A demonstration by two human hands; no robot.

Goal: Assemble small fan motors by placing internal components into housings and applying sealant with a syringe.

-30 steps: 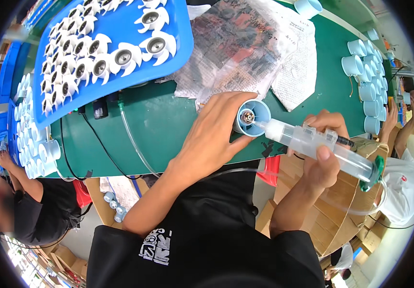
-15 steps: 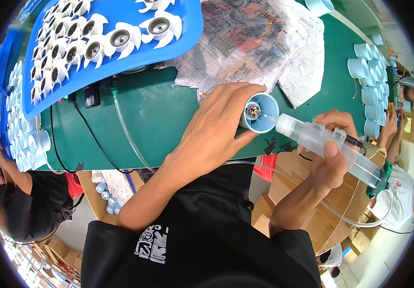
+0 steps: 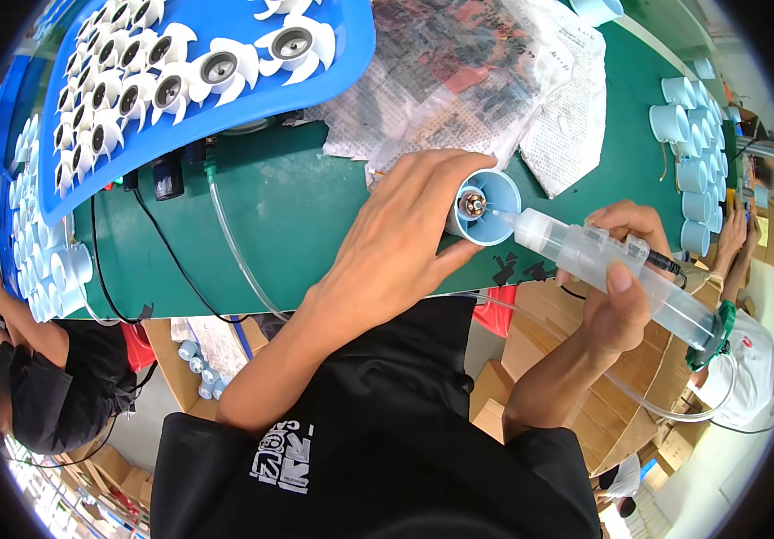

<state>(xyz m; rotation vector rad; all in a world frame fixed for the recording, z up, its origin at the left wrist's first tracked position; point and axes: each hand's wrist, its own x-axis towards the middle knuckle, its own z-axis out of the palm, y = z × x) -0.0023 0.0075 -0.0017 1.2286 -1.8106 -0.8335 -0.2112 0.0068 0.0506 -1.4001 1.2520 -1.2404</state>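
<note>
Near the front edge of the green table, my left hand [image 3: 405,229] is wrapped round a light-blue plastic cup-shaped housing [image 3: 500,199], its open mouth tilted toward the right. Inside sits a small coppery motor core [image 3: 473,204]. My right hand [image 3: 616,283] grips a translucent dispensing syringe [image 3: 607,260], thumb and fingers closed round its barrel. The syringe's thin needle tip reaches into the mouth of the housing, close to the core. At the syringe's back end is a green cap [image 3: 713,336] with a clear air hose attached.
A blue tray [image 3: 351,54] of white fan impellers [image 3: 219,67] stands at the back left. Newspaper and plastic sheeting [image 3: 441,85] lie behind my hands. Blue housings [image 3: 694,175] are stacked at right, more [image 3: 41,269] at left. A clear hose [image 3: 234,238] crosses the table. Co-workers sit at both sides.
Both hands stay nearly in place, with the housing and needle tip shifted only slightly. The tray appears a little further left in view.
</note>
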